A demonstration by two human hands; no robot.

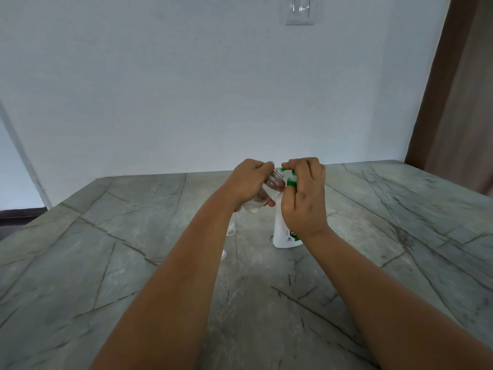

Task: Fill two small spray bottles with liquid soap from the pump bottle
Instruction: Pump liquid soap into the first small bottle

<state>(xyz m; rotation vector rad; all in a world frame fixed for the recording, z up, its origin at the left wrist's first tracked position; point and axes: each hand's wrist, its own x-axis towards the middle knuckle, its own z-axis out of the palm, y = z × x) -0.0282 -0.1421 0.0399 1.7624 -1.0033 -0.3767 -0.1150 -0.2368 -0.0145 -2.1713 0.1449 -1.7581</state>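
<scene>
The pump bottle [286, 231] stands on the desk [400, 209], near the middle. The right hand [304, 194] is on its top. Just left of it, the left hand [248, 182] holds a small bottle [266, 188] tilted above the desk, its mouth beside the pump spout.

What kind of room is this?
Probably a room in a home: a marble-look stone table against a plain white wall, a wall switch above, and a curtain at the right.
</scene>
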